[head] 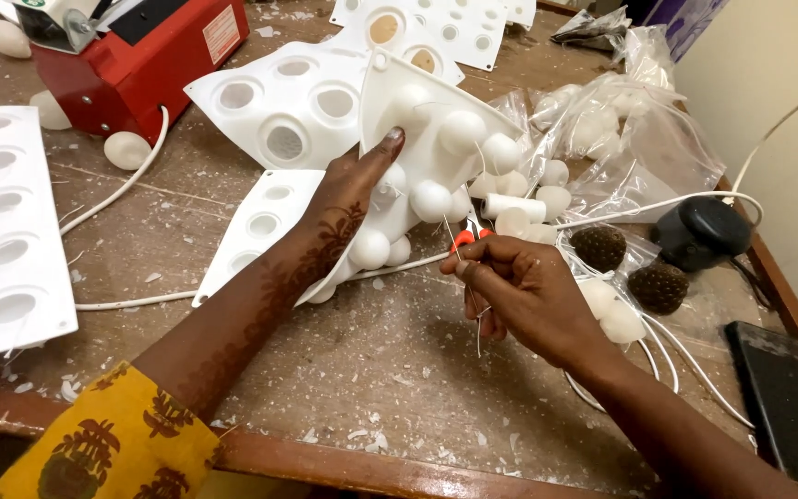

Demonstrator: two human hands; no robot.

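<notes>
Left hand [353, 189] grips tilted white mould tray [417, 120], domes outward. Right hand [519, 286] closed on orange-handled snips [466, 237]. Clear bags [639, 148] hold white pieces. Desk [371, 370] front bare.

Red machine [140, 57], clear plastic bags [639, 139], two dark spiky balls [598, 248], perhaps candles

A single view, from a camera worn on the person's head, looks steeply down and forward over a worn wooden workbench [344, 370]. It sits close: both forearms enter from the bottom edge, and the left hand [348, 199] and right hand [519, 291] fill the middle of the frame. Beyond the fingertips the view reaches the far side of the bench; the near bench edge runs along the bottom. A pale wall [778, 83] closes the right side. No second view overlaps it
</notes>
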